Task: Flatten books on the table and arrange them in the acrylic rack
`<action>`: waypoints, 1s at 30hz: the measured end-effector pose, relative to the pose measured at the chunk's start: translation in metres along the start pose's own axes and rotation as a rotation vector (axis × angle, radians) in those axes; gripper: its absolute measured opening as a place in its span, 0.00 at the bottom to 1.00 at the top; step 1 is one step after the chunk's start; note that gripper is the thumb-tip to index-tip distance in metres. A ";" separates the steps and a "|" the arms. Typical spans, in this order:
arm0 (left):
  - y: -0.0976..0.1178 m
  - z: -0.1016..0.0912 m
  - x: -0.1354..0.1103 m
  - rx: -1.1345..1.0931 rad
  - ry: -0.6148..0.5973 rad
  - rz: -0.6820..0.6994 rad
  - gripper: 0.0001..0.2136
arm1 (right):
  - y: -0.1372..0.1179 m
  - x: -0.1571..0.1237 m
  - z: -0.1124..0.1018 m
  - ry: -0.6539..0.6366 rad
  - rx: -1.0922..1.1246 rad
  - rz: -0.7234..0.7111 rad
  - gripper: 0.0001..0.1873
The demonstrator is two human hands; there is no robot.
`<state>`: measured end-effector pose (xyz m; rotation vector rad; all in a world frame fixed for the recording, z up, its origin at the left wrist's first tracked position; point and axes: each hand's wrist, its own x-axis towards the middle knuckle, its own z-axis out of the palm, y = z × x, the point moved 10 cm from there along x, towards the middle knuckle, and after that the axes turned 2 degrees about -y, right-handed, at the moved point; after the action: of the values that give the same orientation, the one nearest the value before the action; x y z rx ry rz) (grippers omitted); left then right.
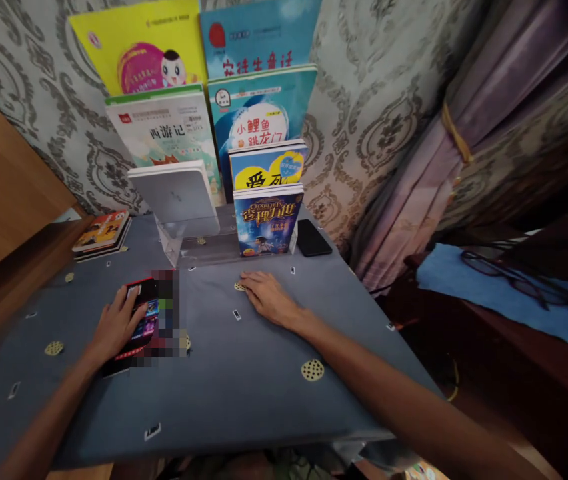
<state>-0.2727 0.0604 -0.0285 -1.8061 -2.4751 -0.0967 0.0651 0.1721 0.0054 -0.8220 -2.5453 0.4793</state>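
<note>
My left hand (117, 320) lies over a dark book (145, 333) on the left of the table, its fingers spread across the cover and not wrapped round it. The cover has red edges and small colourful pictures; its right part is pixelated. My right hand (268, 298) rests palm down on the grey-blue tablecloth (244, 380), fingers stretched out and holding nothing. Just beyond my hands stands a clear stepped stand (204, 250) with upright books. Nearest my right hand in it is a dark blue book (268, 223); a grey-backed book (177, 199) faces out on the left.
Taller books stand behind, among them a yellow one (139, 47) and a teal one (264, 110). A small book stack (103, 233) lies at the back left. A black phone (314, 238) is right of the stand. Glasses (514, 273) rest on a blue cloth (444, 267) at the right.
</note>
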 end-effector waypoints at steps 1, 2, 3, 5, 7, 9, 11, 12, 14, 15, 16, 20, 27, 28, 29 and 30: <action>0.006 0.001 -0.003 -0.006 -0.007 0.018 0.29 | 0.000 0.000 0.000 0.002 0.001 -0.002 0.17; 0.014 0.003 -0.006 -0.013 -0.013 0.046 0.29 | 0.000 -0.001 -0.001 0.005 0.006 -0.002 0.17; 0.023 0.004 -0.008 -0.022 -0.017 0.084 0.29 | 0.000 -0.001 -0.001 0.010 0.013 0.001 0.17; 0.043 0.005 -0.011 -0.039 -0.024 0.166 0.29 | 0.002 -0.002 -0.003 0.021 0.030 0.017 0.18; 0.064 0.004 -0.011 -0.055 -0.023 0.222 0.29 | 0.006 -0.004 -0.005 0.029 0.037 0.033 0.18; 0.086 0.001 -0.010 -0.069 -0.007 0.260 0.29 | 0.010 -0.007 -0.008 0.037 0.037 0.044 0.19; 0.110 -0.003 -0.007 -0.079 0.018 0.294 0.28 | 0.015 -0.012 -0.013 0.050 0.038 0.054 0.20; 0.122 -0.005 -0.005 -0.082 0.030 0.312 0.28 | 0.018 -0.014 -0.016 0.058 0.041 0.065 0.20; 0.147 -0.009 -0.002 -0.090 0.049 0.349 0.28 | 0.025 -0.018 -0.021 0.078 0.054 0.092 0.20; 0.160 -0.010 -0.001 -0.095 0.053 0.370 0.28 | 0.028 -0.020 -0.024 0.088 0.064 0.102 0.20; 0.172 -0.011 0.000 -0.099 0.052 0.391 0.27 | 0.030 -0.021 -0.026 0.095 0.077 0.108 0.21; 0.210 -0.011 0.002 -0.112 0.020 0.440 0.26 | 0.033 -0.021 -0.030 0.097 0.109 0.107 0.20; 0.240 -0.023 0.004 -0.072 0.019 0.496 0.26 | 0.040 -0.018 -0.034 0.114 0.131 0.119 0.21; 0.244 -0.026 0.005 -0.064 0.022 0.508 0.25 | 0.042 -0.018 -0.036 0.123 0.134 0.131 0.21; 0.248 -0.028 0.006 -0.055 0.023 0.521 0.25 | 0.045 -0.018 -0.038 0.133 0.136 0.151 0.21; 0.252 -0.030 0.007 -0.045 0.022 0.536 0.25 | 0.048 -0.019 -0.040 0.142 0.139 0.179 0.20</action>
<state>-0.0343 0.1414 0.0041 -2.3941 -1.9006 -0.1373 0.1209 0.2053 0.0128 -0.9995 -2.2922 0.6224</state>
